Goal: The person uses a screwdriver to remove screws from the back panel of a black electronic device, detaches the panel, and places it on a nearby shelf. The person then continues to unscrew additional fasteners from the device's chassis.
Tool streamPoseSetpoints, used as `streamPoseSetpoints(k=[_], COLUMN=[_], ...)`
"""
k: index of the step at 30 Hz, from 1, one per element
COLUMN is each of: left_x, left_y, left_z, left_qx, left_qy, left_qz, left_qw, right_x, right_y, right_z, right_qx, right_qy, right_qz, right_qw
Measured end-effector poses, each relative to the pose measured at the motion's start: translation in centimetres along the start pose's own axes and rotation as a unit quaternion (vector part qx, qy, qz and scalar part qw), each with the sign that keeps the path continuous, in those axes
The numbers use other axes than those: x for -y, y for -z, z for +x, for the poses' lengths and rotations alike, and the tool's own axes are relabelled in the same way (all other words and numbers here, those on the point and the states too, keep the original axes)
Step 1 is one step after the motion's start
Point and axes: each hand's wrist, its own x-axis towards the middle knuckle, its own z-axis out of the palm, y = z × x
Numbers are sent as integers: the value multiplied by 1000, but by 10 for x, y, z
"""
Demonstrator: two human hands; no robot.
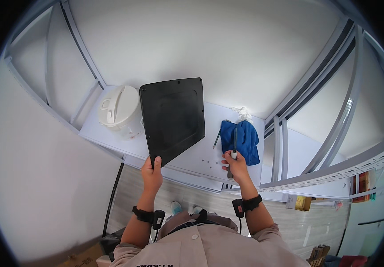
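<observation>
My left hand (153, 171) is closed on the lower corner of a flat black panel (174, 118) with rounded corners and small holes near its edges. The panel is held up at a tilt above the white table (189, 167). In my right hand (236, 163) is a screwdriver (233, 155) with a grey and white handle, its dark shaft directed away from me. Beyond that hand a crumpled blue cloth (247, 140) lies on the table. A thin dark pointed tool (217, 139) rests along the cloth's left side. Several small screws (210, 163) are scattered left of my right hand.
A white lidded pot (120, 111) stands at the table's left end, partly behind the panel. White crumpled tissue (243, 113) sits beyond the cloth. Metal frame posts (284, 149) rise at the right end. A white wall (210, 44) backs the table.
</observation>
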Motion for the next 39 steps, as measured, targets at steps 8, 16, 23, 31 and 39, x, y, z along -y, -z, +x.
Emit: streamPoseSetpoints(k=[8,16,23,31,39], left_x=[32,65,78,110,86], left_y=[-6,-10,-17,-15,-16], left_z=[7,20,27,45,64], left_qx=[40,84,113,179,227], left_qy=[24,81,105,75,-4], left_qz=[-18,-124,-167,-40,-60], left_qw=[999,985,974,980,972], right_x=[5,81,162,169,167], right_y=[-38,-66,-41,-35,-38], right_z=[44,26,13,18,24], right_qx=[-1,0,7,37,-28], right_qy=[46,177,161,87,46], right_qz=[9,89,140,175,129], right_qw=[999,980,977,980,990])
